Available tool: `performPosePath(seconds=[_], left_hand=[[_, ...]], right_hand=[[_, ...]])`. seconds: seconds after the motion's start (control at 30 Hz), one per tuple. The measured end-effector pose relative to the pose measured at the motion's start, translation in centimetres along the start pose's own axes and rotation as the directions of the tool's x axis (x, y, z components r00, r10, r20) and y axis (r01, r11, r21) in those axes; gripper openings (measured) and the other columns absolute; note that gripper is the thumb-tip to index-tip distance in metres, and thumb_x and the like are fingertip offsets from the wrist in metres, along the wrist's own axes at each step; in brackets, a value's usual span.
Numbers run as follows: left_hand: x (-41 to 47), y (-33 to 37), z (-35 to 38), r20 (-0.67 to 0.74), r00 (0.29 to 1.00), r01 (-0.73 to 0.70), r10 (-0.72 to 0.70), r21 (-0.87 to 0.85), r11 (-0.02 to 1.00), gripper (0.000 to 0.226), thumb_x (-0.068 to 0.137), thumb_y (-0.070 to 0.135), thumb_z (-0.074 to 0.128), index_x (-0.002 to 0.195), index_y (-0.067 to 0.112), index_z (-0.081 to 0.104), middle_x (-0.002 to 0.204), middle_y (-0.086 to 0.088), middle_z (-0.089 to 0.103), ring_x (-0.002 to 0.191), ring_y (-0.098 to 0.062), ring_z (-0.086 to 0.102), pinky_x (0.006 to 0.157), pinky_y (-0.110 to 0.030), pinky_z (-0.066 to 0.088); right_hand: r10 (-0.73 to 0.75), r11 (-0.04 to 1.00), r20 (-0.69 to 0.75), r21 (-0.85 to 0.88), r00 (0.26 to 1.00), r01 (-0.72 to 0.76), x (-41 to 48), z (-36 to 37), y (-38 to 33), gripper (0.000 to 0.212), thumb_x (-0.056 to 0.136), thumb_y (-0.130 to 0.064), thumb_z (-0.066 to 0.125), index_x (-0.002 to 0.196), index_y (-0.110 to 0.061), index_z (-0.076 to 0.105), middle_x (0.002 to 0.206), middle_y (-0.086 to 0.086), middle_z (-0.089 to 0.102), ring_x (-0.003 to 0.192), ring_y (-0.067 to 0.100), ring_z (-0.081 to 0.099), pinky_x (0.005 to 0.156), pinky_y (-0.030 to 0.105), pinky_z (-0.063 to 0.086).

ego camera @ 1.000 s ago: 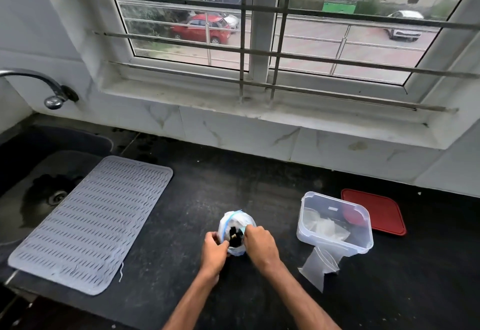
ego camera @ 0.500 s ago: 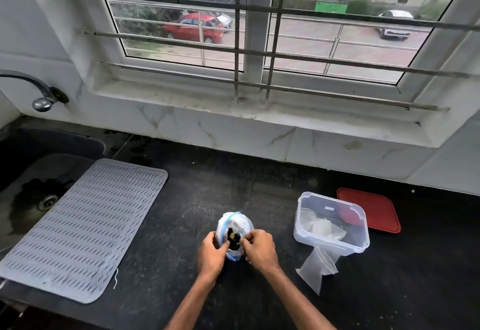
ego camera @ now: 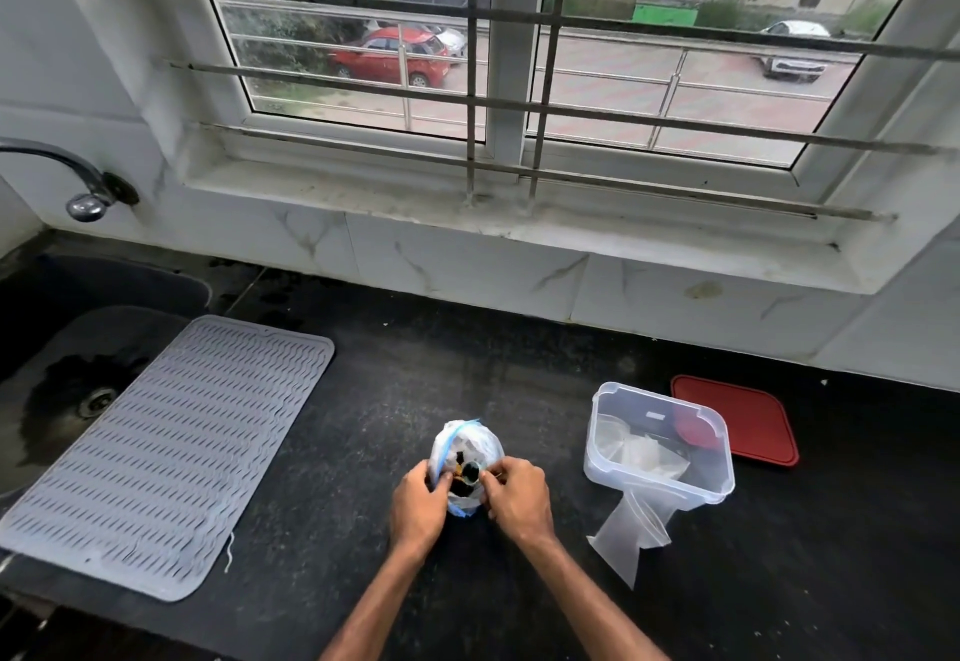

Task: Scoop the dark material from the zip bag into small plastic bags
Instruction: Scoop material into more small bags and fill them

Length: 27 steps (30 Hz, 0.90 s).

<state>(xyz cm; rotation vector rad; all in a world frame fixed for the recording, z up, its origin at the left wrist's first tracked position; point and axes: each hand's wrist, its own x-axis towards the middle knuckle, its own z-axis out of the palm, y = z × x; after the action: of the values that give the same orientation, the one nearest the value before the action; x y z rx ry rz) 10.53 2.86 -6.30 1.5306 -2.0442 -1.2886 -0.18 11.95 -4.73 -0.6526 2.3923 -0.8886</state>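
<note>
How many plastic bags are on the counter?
2: the blue-zipped plastic bag between left hand and right hand; a clear plastic bag before the clear plastic tub. Others may hide inside.

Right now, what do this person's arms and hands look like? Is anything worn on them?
They are a person's bare arms, not a machine's. The left hand and right hand wear no gloves, and I see no ring, watch or bracelet. The forearms are uncovered as far as the picture reaches, so no sleeve shows.

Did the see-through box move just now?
No. The clear box stands as before, its far right corner still overlapping the left edge of the red lid; only the camera shifted.
</note>
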Motion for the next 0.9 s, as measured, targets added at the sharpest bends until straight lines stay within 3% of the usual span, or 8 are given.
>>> performPosePath(seconds=[0.1,0.17,0.33,0.4,0.5,0.6,0.73,0.9], left_hand=[[0.4,0.0,0.0,0.067,0.998,0.019,-0.019,0.003,1.0,0.008,0.091,0.019,0.065,0.086,0.014,0.068,0.088,-0.003,0.074,0.084,-0.02,0.069,0.069,-0.034,0.05],[0.5,-0.1,-0.1,0.092,0.996,0.012,-0.014,0.023,1.0,0.008,0.092,0.018,0.063,0.087,0.012,0.065,0.09,-0.004,0.072,0.086,-0.021,0.067,0.073,-0.035,0.05],[1.0,-0.6,-0.6,0.184,0.983,-0.005,0.015,-0.058,0.998,0.01,0.094,0.013,0.061,0.088,0.017,0.066,0.091,-0.003,0.073,0.09,-0.02,0.069,0.082,-0.041,0.055],[1.2,-0.7,-0.6,0.172,0.985,0.004,0.014,-0.107,0.994,0.014,0.094,0.009,0.059,0.087,0.018,0.068,0.09,-0.002,0.074,0.09,-0.02,0.07,0.084,-0.044,0.055],[0.8,-0.3,-0.7,0.1,0.995,0.007,0.008,-0.147,0.989,0.011,0.095,0.011,0.06,0.086,0.013,0.066,0.086,-0.002,0.072,0.085,-0.02,0.068,0.079,-0.042,0.053],[0.2,0.0,-0.6,0.062,0.997,-0.028,0.037,-0.138,0.99,0.014,0.093,0.017,0.064,0.083,0.007,0.065,0.077,-0.004,0.071,0.074,-0.017,0.065,0.069,-0.04,0.052],[0.0,0.1,-0.8,0.052,0.997,-0.048,0.052,-0.086,0.995,0.017,0.088,0.018,0.07,0.075,0.013,0.06,0.07,0.001,0.066,0.066,-0.013,0.061,0.058,-0.026,0.045],[0.0,0.1,-1.0,0.008,1.0,-0.012,0.014,-0.154,0.988,0.025,0.087,0.036,0.071,0.078,0.016,0.06,0.077,0.002,0.069,0.076,-0.018,0.067,0.065,-0.03,0.05]], right_hand=[[0.002,0.997,-0.024,-0.074,1.0,-0.004,0.2,0.4,-0.4,0.024,0.083,-0.04,0.059,0.086,-0.019,0.071,0.076,0.0,0.074,0.071,0.018,0.071,0.068,0.031,0.057],[0.011,0.997,-0.033,-0.079,0.999,-0.013,0.2,0.6,-0.7,0.023,0.085,-0.038,0.059,0.087,-0.019,0.071,0.076,0.001,0.074,0.072,0.017,0.071,0.069,0.03,0.057],[0.106,0.987,0.06,0.118,0.993,-0.113,0.5,0.6,-0.2,0.024,0.087,-0.026,0.064,0.065,-0.019,0.067,0.06,0.0,0.072,0.046,0.011,0.065,0.062,0.032,0.058],[0.144,0.969,0.075,0.19,0.987,-0.156,0.7,0.4,0.1,0.024,0.088,-0.024,0.065,0.065,-0.017,0.067,0.058,0.0,0.071,0.042,0.011,0.061,0.06,0.034,0.057],[0.18,0.937,0.102,0.284,0.978,-0.202,0.5,0.5,0.3,0.021,0.087,-0.021,0.066,0.069,-0.013,0.071,0.06,0.002,0.072,0.04,0.011,0.057,0.054,0.033,0.052],[0.203,0.896,0.165,0.366,0.965,-0.251,0.1,0.2,0.0,0.018,0.089,-0.016,0.065,0.074,-0.01,0.072,0.06,0.004,0.071,0.038,0.009,0.051,0.042,0.023,0.042],[0.221,0.859,0.231,0.414,0.947,-0.302,-0.2,-0.5,-0.4,0.017,0.091,-0.012,0.062,0.079,-0.006,0.072,0.061,0.004,0.067,0.037,0.007,0.046,0.036,0.019,0.033],[0.223,0.851,0.292,0.406,0.93,-0.332,-0.5,-1.3,-0.3,0.02,0.093,-0.015,0.062,0.074,-0.009,0.068,0.064,0.004,0.067,0.039,0.007,0.045,0.036,0.019,0.031]])
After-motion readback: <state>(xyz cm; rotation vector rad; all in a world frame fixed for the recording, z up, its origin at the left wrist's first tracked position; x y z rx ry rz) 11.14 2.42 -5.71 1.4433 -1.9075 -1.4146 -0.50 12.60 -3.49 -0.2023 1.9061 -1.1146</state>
